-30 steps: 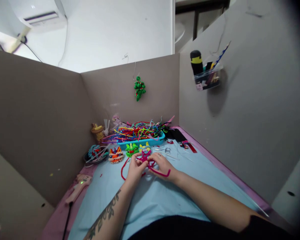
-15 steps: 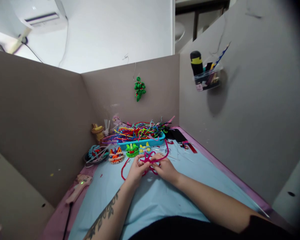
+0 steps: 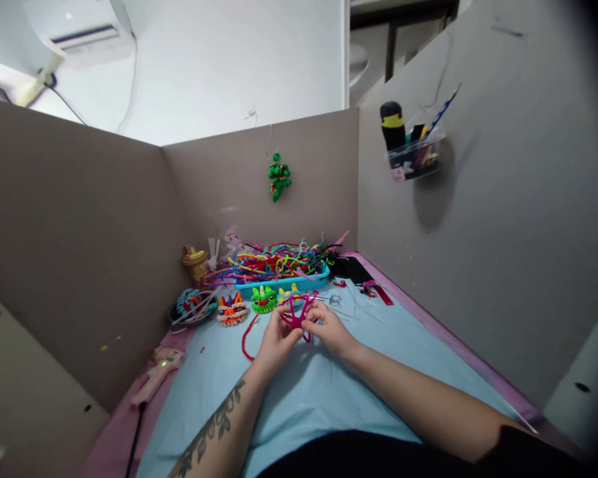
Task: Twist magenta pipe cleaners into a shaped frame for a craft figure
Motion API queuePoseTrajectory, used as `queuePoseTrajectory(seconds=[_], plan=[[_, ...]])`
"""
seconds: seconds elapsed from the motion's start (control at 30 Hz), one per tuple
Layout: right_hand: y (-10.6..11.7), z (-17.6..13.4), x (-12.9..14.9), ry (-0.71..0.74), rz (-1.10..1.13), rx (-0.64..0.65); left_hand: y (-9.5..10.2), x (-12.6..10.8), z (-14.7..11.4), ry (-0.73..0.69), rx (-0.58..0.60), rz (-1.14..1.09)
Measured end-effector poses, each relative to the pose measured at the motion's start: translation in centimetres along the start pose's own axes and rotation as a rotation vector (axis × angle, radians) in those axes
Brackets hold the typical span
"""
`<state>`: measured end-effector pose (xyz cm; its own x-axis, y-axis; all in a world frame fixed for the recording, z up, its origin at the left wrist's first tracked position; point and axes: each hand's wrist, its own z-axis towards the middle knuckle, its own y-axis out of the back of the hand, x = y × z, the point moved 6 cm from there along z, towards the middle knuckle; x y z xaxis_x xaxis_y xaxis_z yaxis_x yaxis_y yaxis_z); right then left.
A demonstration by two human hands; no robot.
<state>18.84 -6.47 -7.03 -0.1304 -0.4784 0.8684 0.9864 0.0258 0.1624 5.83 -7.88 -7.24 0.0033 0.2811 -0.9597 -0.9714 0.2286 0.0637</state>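
A magenta pipe-cleaner shape (image 3: 297,321), with thin spokes running out from a dense middle, is held up just above the blue cloth. My left hand (image 3: 278,335) pinches its left side between thumb and fingers. On the opposite side my right hand (image 3: 327,326) grips it, thumb and forefinger close to the middle. A red pipe cleaner (image 3: 245,338) curves on the cloth left of my left hand. Just beyond the hands sit a green animal-face piece (image 3: 264,300), a blue-and-yellow one (image 3: 289,295) and an orange-and-white one (image 3: 232,309).
Behind stands a blue tray (image 3: 259,289) heaped with coloured pipe cleaners. Scissors (image 3: 334,301) lie right of the hands. A dark bowl (image 3: 189,317) and a pink glue gun (image 3: 157,378) are at the left. Grey partitions (image 3: 478,252) enclose the table; a green ornament (image 3: 278,178) hangs behind.
The long loose magenta strand that stuck up over my right hand no longer rises there. My right hand's fingers have shifted, and the magenta shape is turned so its spokes point more upward.
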Motion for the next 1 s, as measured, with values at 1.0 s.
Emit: queuePoseTrajectory(seconds=[1.0], plan=[[1.3, 0.4, -1.1, -0.057, -0.176, -0.091, -0.4, 0.3, -0.1, 0.123, 0.048, -0.064]])
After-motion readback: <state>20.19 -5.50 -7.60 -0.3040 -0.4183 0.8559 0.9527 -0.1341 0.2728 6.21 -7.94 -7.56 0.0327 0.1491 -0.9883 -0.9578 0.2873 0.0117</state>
